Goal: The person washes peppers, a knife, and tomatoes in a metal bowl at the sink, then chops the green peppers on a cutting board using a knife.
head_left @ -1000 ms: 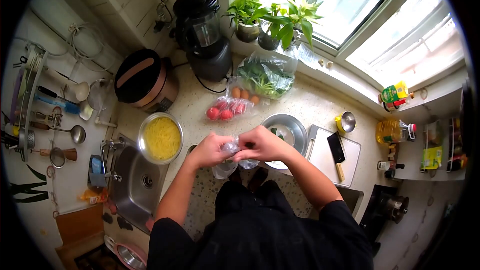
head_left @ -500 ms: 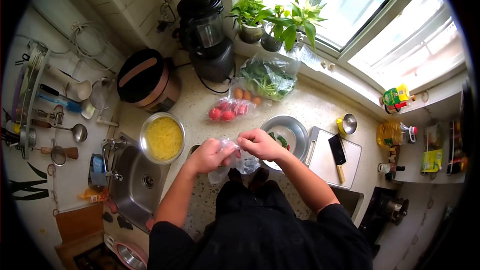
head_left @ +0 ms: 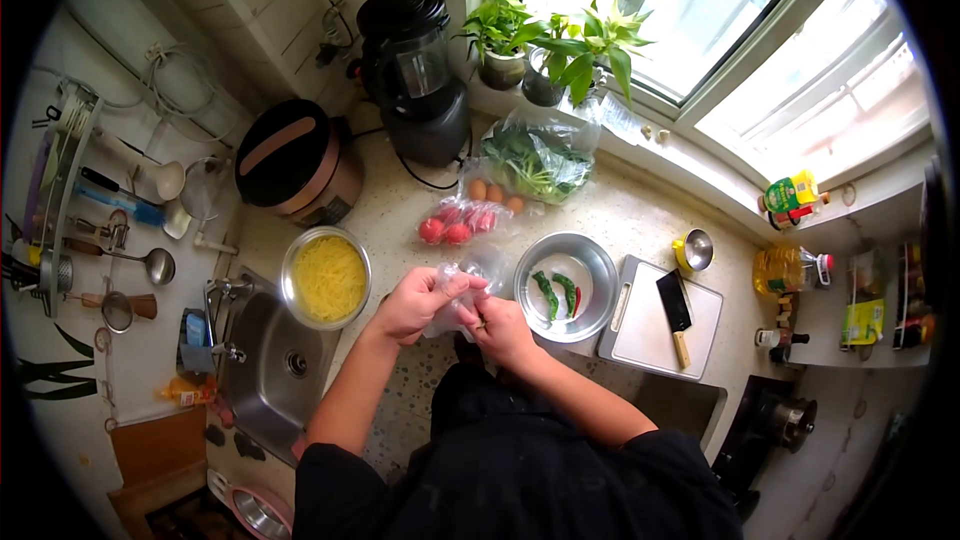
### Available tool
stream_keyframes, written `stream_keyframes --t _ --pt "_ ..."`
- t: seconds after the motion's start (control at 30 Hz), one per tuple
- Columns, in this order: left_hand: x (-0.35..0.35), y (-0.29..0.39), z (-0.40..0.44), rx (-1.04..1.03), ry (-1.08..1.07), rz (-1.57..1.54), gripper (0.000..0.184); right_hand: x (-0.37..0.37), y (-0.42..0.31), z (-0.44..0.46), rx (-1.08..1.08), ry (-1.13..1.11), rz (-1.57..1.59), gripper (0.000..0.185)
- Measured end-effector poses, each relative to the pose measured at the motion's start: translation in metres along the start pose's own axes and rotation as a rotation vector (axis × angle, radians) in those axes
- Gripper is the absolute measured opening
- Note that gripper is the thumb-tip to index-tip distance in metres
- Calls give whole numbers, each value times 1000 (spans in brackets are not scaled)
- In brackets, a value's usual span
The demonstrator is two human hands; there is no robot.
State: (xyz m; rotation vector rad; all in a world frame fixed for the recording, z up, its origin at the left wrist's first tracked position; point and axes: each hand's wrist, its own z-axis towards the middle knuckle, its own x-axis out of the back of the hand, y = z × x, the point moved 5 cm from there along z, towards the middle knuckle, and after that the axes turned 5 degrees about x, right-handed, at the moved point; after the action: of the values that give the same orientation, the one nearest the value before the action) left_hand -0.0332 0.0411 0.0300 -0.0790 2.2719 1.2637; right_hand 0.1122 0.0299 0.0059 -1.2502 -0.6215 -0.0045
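Note:
Both hands are closed on a clear plastic bag (head_left: 448, 318), held over the near edge of the counter. My left hand (head_left: 415, 302) grips it from the left, thumb toward the middle. My right hand (head_left: 503, 330) pinches it from the right, fingers bent. The two hands almost touch. Just right of them, a metal bowl (head_left: 606, 290) holds green peppers (head_left: 546, 294) and a red one (head_left: 577, 300). Beyond the hands lies a bag of red items (head_left: 457, 232), with eggs (head_left: 495, 193) behind it.
Shredded yellow food fills a bowl (head_left: 328, 278) beside the sink (head_left: 268, 360). A cleaver (head_left: 674, 302) rests on the cutting board (head_left: 706, 340). Bagged greens (head_left: 535, 162), a blender (head_left: 420, 90) and a rice cooker (head_left: 298, 162) stand farther back.
My right hand has moved left and toward my body, uncovering the peppers in the metal bowl. The plastic bag is bunched between both hands, with part of it now farther from me.

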Motion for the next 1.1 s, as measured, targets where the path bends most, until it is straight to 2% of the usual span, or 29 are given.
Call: stream_keyframes --t 0.07,0.17,0.2,0.3,0.33,0.37,0.43,0.53,0.77,0.87,1.03,1.1 --pt "0 -2 -2 23 -1 -38 26 -2 1 0 -16 -16 90 18" --pt "3 13 -12 -198 93 672 16 7 20 -2 -257 -195 310 22" --pt "-9 31 -22 -394 130 968 9 13 18 -1 -183 -168 363 25" --pt "-28 42 -42 -416 224 1258 10 29 30 2 -303 -204 411 41" --pt "-27 39 -44 -453 212 1344 12 29 41 2 -406 -226 525 47" --pt "-29 39 -46 -498 180 1360 12 31 47 4 -423 -256 650 47" --pt "-32 40 -51 -589 117 1392 12 37 38 20 -327 -254 554 49" --pt "-33 37 -53 -667 50 1449 15 28 11 38 -137 -366 308 52" --pt "-27 34 -60 -696 -117 1401 16 -2 -10 52 -46 -595 349 50" --pt "-24 36 -67 -697 -69 1398 16 -10 -3 51 -32 -582 275 44" --pt "-11 47 -81 -758 148 1308 12 10 -9 58 -40 -289 -92 36" --pt "1 33 -86 -704 131 1276 13 10 6 57 -35 -172 -231 34"
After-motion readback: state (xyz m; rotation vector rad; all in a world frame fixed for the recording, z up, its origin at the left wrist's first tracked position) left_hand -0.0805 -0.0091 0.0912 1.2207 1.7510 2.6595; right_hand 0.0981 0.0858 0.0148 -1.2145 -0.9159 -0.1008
